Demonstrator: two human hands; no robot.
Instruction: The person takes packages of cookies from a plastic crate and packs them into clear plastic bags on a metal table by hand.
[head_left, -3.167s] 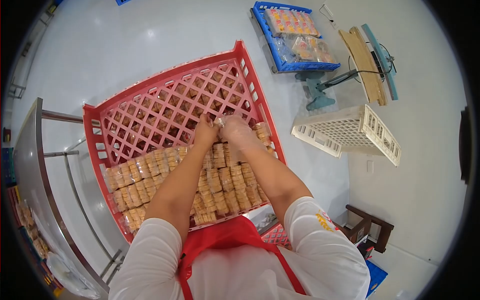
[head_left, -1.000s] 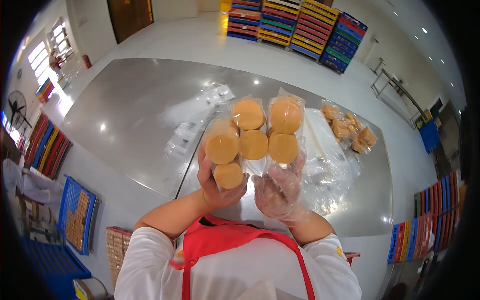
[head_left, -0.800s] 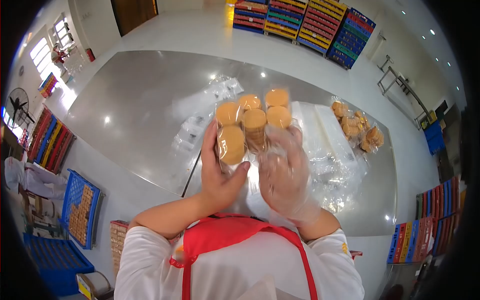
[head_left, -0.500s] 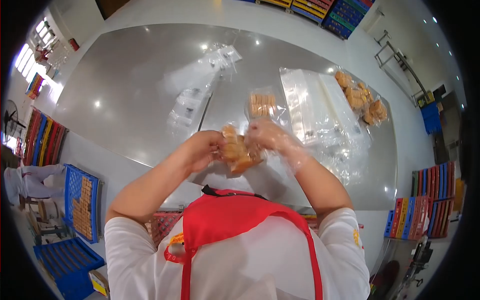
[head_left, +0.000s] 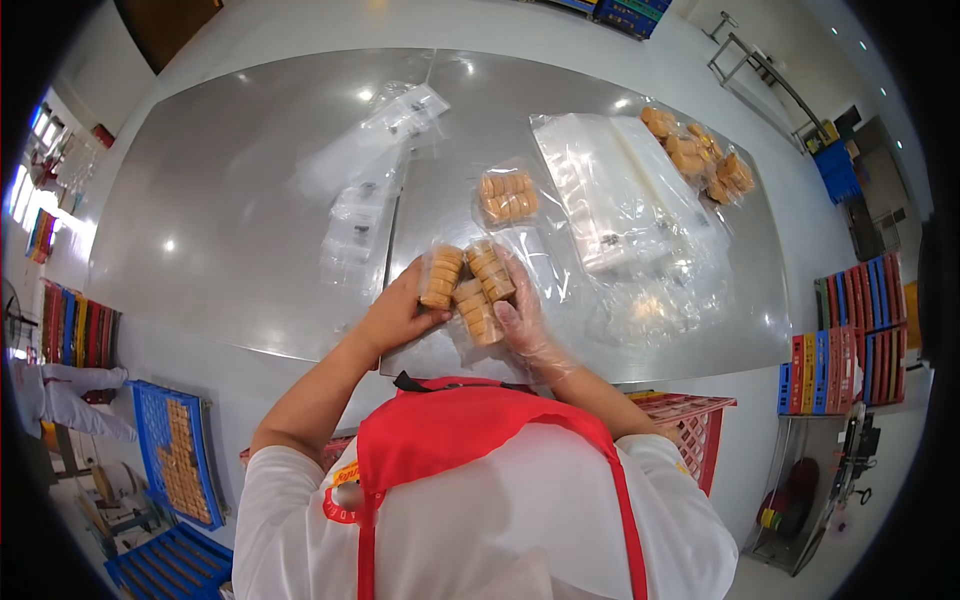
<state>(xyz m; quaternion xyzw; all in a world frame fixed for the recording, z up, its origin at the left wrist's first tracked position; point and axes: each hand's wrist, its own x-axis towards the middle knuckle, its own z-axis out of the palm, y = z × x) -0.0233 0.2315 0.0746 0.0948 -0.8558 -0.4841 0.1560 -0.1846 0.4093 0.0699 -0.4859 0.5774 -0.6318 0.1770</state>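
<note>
Between my two hands is a clear plastic bag of round golden biscuits, which lie in three short stacks. My left hand is bare and closed round the bag's left side, thumb toward me. On the other side, my right hand, in a thin clear plastic glove, grips the bag by its right stack. Just beyond my hands, a second bag of biscuits rests on the steel table, its rows side by side. Part of the fingers of both hands is hidden behind the bag.
Flat clear bags lie in a pile to the right, with filled biscuit bags behind them. More loose clear bags are spread left of centre. Red crates stand under the table's near edge; a blue crate of biscuits is at lower left.
The biscuits have shifted from a tilted jumble into three distinct stacks in the bag. My right hand has come down along the bag's right side. The view has shifted slightly.
</note>
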